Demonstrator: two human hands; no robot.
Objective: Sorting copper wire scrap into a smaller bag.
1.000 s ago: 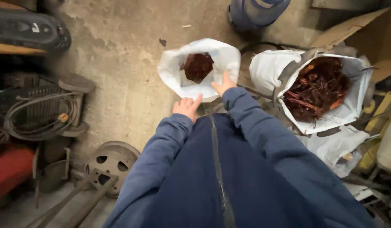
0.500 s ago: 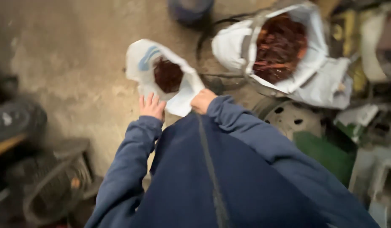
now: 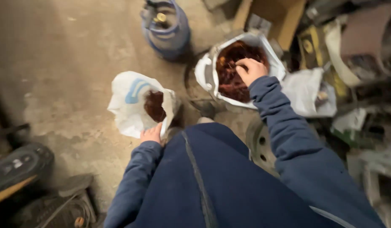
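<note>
White crinkled plastic makes up the small bag (image 3: 134,105) standing on the bare concrete floor (image 3: 64,63), marked with a pale blue curve and holding a dark reddish-brown tangle of wire-like scrap. The left hand (image 3: 152,134) grips the bag's near rim, fingers closed on the plastic. The right hand (image 3: 251,69) reaches into the larger white woven sack (image 3: 208,71), which sits well to the right of the small bag, toward the cluttered far-right side of the floor. Its fingers are curled down together into the reddish-brown tangled scrap (image 3: 229,80) that fills the sack; I cannot tell whether they hold any of it. A blue gas cylinder (image 3: 166,27) stands just beyond, near the floor's far edge, and a brown cardboard box (image 3: 284,17) lies behind the sack.
</note>
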